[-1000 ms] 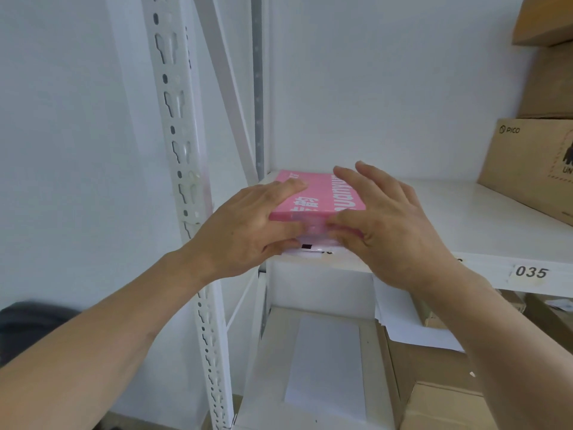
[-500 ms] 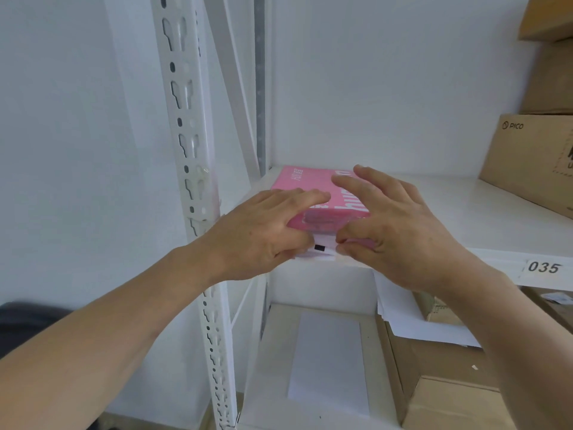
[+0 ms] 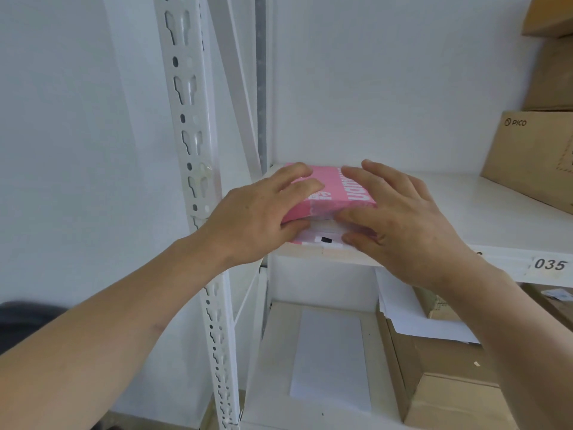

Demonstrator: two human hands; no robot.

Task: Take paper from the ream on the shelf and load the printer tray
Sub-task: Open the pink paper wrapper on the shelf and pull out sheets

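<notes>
A pink ream [image 3: 333, 193] lies at the front left corner of a white shelf [image 3: 459, 218], the left hand [image 3: 257, 218] and right hand [image 3: 400, 218] gripping its near end, fingers spread over the top, thumbs at the torn wrapper's exposed paper.

a ream [image 3: 336, 189] wrapped in pink with white lettering is laid flat at the left near corner of a white shelf [image 3: 483, 218], its short end turned toward the near edge. the wrapper is seen opened at that near end, where white sheet edges are exposed below the pink flap. a small black mark is shown on a white label at the bottom of that end.
</notes>
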